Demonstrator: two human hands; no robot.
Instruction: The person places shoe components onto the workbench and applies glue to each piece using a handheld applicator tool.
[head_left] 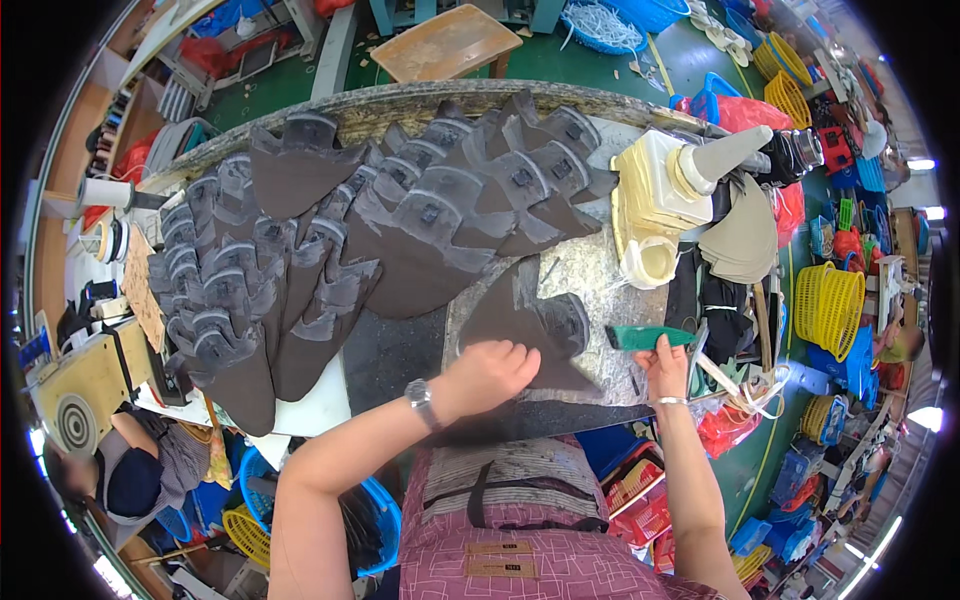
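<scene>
My right hand point(665, 370) is closed around a green-handled brush point(650, 337), its dark end pointing left. On the glue-stained work surface lies a dark brown fabric shoe-upper piece point(530, 315) with a curved grey band. Over the near left part of that piece is my left hand point(490, 375), fingers curled in; what they hold, if anything, is hidden. A whitish, glue-crusted container point(655, 185) stands beyond the brush, with a grey cone on its side and a small open cup point(650, 260) at its front.
Many similar dark pieces point(430, 210) overlap in rows across the table's left and far side. Grey-beige cut sheets point(740, 235) lie right of the container. A blue basket point(375, 520) sits below the near edge. Another person point(150, 460) is at the far left, beside a cream machine.
</scene>
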